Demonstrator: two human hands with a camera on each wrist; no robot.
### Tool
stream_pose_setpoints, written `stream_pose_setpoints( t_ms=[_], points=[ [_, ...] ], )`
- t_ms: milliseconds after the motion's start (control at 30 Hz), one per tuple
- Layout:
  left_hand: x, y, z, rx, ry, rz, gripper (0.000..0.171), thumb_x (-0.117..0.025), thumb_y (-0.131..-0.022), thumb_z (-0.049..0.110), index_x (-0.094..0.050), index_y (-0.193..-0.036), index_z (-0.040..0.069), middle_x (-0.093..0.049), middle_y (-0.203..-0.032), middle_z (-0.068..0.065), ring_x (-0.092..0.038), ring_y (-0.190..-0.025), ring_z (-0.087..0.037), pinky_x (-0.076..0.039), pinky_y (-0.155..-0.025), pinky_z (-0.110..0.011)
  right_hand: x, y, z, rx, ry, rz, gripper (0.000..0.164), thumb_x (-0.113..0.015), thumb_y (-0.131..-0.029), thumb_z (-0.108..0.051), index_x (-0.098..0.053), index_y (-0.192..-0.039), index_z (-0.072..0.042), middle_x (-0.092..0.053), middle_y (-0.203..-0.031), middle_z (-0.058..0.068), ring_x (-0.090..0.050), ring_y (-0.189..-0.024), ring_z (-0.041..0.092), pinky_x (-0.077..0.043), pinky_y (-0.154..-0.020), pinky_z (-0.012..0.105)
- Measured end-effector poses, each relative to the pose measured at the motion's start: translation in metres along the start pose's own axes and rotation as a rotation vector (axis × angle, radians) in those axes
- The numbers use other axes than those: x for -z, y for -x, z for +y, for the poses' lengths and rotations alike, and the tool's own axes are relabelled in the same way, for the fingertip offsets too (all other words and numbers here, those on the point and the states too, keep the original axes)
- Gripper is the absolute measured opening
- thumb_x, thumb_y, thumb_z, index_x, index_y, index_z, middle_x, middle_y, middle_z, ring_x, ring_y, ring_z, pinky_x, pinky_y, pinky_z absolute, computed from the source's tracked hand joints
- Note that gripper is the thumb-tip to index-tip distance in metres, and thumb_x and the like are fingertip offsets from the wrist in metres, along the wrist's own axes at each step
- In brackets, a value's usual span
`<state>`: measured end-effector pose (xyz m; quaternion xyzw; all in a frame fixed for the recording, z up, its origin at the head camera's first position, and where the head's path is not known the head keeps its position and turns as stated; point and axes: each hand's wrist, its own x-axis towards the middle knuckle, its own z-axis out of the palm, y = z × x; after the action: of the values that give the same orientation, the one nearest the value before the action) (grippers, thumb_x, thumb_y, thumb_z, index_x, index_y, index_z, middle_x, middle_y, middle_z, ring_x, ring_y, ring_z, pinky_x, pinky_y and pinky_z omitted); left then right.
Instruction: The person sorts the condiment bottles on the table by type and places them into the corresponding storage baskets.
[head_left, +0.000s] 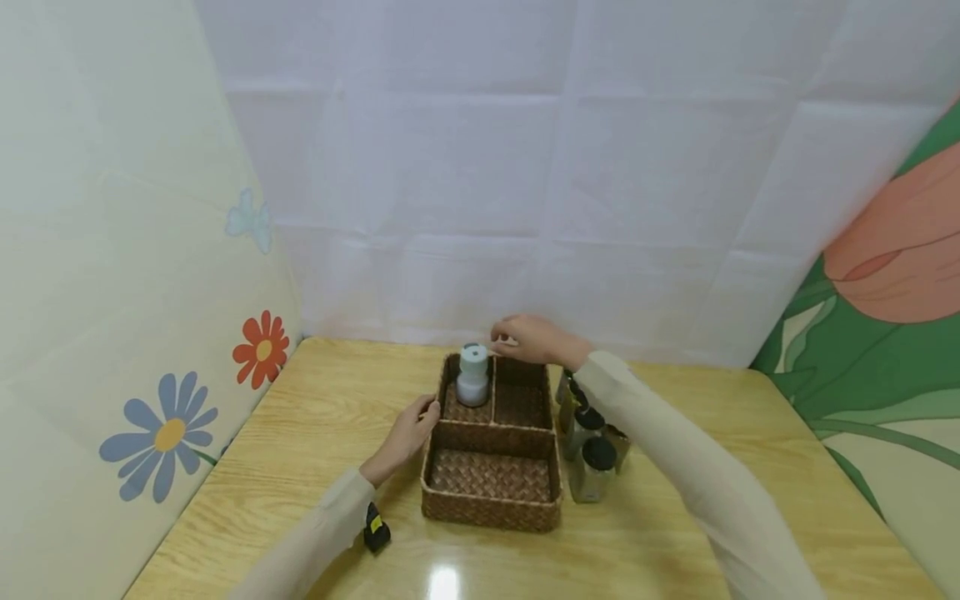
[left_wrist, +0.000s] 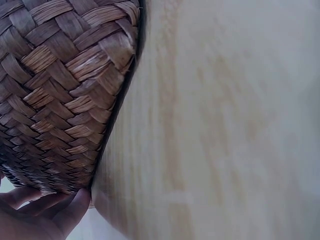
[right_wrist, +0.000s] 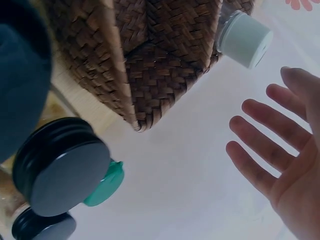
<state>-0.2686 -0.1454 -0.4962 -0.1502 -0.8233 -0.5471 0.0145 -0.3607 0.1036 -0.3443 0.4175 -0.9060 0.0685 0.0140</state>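
A brown woven basket [head_left: 491, 512] with three compartments sits on the table. In its back left compartment stands a small pale bottle [head_left: 472, 387] with a whitish cap [right_wrist: 247, 40]. My left hand [head_left: 408, 429] holds the basket's left side near the divider, its fingertips [left_wrist: 77, 202] against the woven wall in the left wrist view. Over the basket's back edge, just right of the bottle, hovers my right hand [head_left: 536, 337]. Seen from the right wrist, that hand's fingers are spread and hold nothing, apart from the cap.
Several jars with black lids [head_left: 598, 454] crowd the basket's right side under my right forearm. Among them a green lid [right_wrist: 106, 185] shows in the right wrist view. A small black and yellow object [head_left: 377, 529] lies by my left wrist. A white cloth [head_left: 420, 167] hangs behind the table.
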Motion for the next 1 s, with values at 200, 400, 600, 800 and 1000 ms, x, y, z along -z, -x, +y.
stream_pose_setpoints(
  t_ms=[200, 400, 600, 800, 1000],
  points=[
    [0.000, -0.001, -0.002, 0.005, 0.013, 0.005, 0.045, -0.041, -0.109, 0.022, -0.044, -0.144, -0.007, -0.046, -0.141, -0.029, -0.045, -0.129, -0.045, -0.041, -0.101, -0.058, 0.000, 0.006, 0.005, 0.003, 0.048, -0.017, 0.020, -0.063, -0.100, -0.020, -0.071, -0.109, -0.004, -0.069, -0.104, 0.009, -0.065, -0.095, 0.024, -0.054, -0.082, 0.041],
    [-0.001, 0.000, -0.002, -0.004, 0.017, 0.003, 0.045, -0.042, -0.109, 0.022, -0.043, -0.144, -0.008, -0.046, -0.141, -0.029, -0.046, -0.128, -0.045, -0.041, -0.101, -0.058, -0.001, 0.013, 0.012, -0.006, 0.072, -0.066, 0.018, -0.064, -0.099, -0.022, -0.071, -0.105, -0.007, -0.069, -0.098, 0.007, -0.065, -0.089, 0.022, -0.055, -0.078, 0.039],
    [-0.001, 0.000, -0.003, 0.010, 0.000, 0.006, 0.046, -0.040, -0.109, 0.022, -0.043, -0.144, -0.007, -0.045, -0.142, -0.029, -0.045, -0.129, -0.045, -0.041, -0.102, -0.058, 0.003, 0.022, 0.016, -0.009, 0.051, -0.076, 0.017, -0.064, -0.099, -0.021, -0.071, -0.105, -0.007, -0.069, -0.097, 0.007, -0.064, -0.088, 0.022, -0.054, -0.077, 0.040],
    [-0.001, -0.001, -0.001, 0.005, -0.015, 0.002, 0.046, -0.041, -0.109, 0.021, -0.042, -0.144, -0.008, -0.045, -0.142, -0.030, -0.045, -0.129, -0.045, -0.041, -0.102, -0.057, 0.005, 0.030, 0.023, -0.035, 0.072, -0.112, 0.018, -0.064, -0.099, -0.022, -0.071, -0.105, -0.007, -0.068, -0.097, 0.007, -0.064, -0.089, 0.023, -0.054, -0.077, 0.041],
    [0.000, -0.001, -0.002, 0.012, -0.030, 0.010, 0.047, -0.041, -0.109, 0.023, -0.043, -0.143, -0.008, -0.046, -0.141, -0.030, -0.046, -0.128, -0.045, -0.042, -0.101, -0.056, 0.004, 0.039, 0.032, -0.033, 0.082, -0.127, 0.021, -0.063, -0.100, -0.025, -0.070, -0.107, -0.007, -0.068, -0.098, 0.009, -0.065, -0.090, 0.026, -0.054, -0.079, 0.044]
  ],
)
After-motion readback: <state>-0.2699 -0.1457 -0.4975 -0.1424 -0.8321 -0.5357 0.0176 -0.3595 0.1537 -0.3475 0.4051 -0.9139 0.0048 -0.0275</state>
